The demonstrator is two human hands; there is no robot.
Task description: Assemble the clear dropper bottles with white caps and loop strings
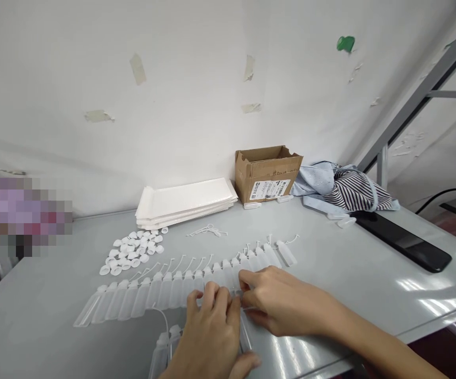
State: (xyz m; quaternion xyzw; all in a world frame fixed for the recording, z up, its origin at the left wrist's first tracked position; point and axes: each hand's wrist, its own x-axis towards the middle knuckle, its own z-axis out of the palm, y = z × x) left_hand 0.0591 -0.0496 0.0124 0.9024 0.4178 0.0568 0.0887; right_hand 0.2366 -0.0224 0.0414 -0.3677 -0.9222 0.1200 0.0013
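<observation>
My left hand is closed with bent fingers around a translucent plastic tube, whose lower end shows beside the thumb. Against its fingertips, my right hand pinches at the tube's top; a bit of thin white cord shows there, but what the fingers grip is hidden. Just beyond both hands runs a long row of similar translucent tubes, several with white cords at their necks. More tubes lie left of my left wrist, partly covered by it.
Loose white caps are heaped at the left, and a few cords lie mid-table. Along the wall are stacked white padded envelopes, an open cardboard box and striped cloth. A black slab lies at right.
</observation>
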